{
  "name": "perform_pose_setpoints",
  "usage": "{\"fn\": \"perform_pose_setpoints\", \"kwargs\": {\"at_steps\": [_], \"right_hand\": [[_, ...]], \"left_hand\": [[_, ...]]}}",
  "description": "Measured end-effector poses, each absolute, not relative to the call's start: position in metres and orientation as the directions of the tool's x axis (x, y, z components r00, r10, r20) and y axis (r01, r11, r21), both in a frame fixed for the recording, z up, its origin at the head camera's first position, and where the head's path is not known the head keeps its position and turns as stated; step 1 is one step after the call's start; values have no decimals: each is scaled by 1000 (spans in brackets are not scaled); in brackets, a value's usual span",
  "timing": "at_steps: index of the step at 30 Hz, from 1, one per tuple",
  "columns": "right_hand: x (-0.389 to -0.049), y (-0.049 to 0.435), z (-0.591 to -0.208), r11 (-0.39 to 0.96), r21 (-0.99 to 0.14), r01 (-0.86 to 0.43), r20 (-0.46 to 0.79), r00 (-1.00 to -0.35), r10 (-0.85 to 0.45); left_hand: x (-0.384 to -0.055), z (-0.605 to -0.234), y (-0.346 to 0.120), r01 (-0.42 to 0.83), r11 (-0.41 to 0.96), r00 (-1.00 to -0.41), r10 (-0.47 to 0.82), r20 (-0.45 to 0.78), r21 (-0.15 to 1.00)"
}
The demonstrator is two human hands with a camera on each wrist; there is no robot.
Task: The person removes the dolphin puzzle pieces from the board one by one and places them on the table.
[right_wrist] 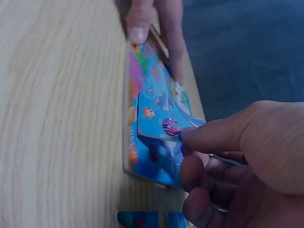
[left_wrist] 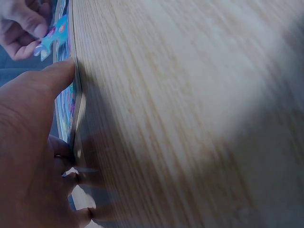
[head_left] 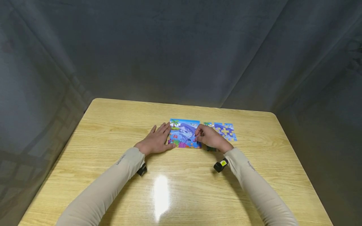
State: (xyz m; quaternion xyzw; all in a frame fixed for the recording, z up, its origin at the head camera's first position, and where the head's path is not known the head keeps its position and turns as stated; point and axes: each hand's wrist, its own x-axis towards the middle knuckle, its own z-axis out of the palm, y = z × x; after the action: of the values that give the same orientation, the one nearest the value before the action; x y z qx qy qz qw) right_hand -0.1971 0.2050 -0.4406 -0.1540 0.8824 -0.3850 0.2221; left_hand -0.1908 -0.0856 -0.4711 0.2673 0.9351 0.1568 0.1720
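A flat picture board [head_left: 184, 122] with dolphins, a palm tree and coral lies on the table. My left hand [head_left: 155, 140] rests at the board's left side with its fingers stretched out, the thumb on the lower left corner. Above the board's right part, my right hand [head_left: 211, 137] pinches a blue jigsaw puzzle piece [right_wrist: 153, 118] between thumb and fingers. A striped fish and an orange starfish are printed on that piece. Right of the board lie joined puzzle pieces [head_left: 230, 126] with a dolphin picture and a cross-shaped gap; my right hand and wrist partly cover this group.
The wooden table [head_left: 118, 125] has rounded far corners and reflects a bright patch near its front. Dark grey curtains [head_left: 169, 56] hang behind it and on both sides. A black wrist camera [head_left: 220, 165] sits at the right wrist.
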Motion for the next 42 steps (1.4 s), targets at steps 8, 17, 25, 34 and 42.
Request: {"fn": "perform_pose_setpoints", "kwargs": {"at_steps": [8, 17, 25, 34, 42], "right_hand": [[-197, 213, -434, 642, -761, -90, -273, -854, -443], [-197, 231, -430, 631, -772, -70, -272, -862, -428], [-196, 251, -430, 612, -789, -63, -252, -874, -415], [-193, 278, -422, 615, -787, -41, -257, -885, -387], [-186, 309, -415, 619, -786, -6, -262, -903, -341]], "left_hand": [[-192, -472, -85, 439, 808, -795, 553, -249, 394], [-191, -470, -85, 446, 812, -797, 552, -245, 378], [-191, -471, -86, 443, 810, -798, 552, -244, 385], [-190, -473, -87, 445, 810, -800, 552, -238, 383], [-191, -473, -87, 442, 811, -800, 550, -241, 382]]}}
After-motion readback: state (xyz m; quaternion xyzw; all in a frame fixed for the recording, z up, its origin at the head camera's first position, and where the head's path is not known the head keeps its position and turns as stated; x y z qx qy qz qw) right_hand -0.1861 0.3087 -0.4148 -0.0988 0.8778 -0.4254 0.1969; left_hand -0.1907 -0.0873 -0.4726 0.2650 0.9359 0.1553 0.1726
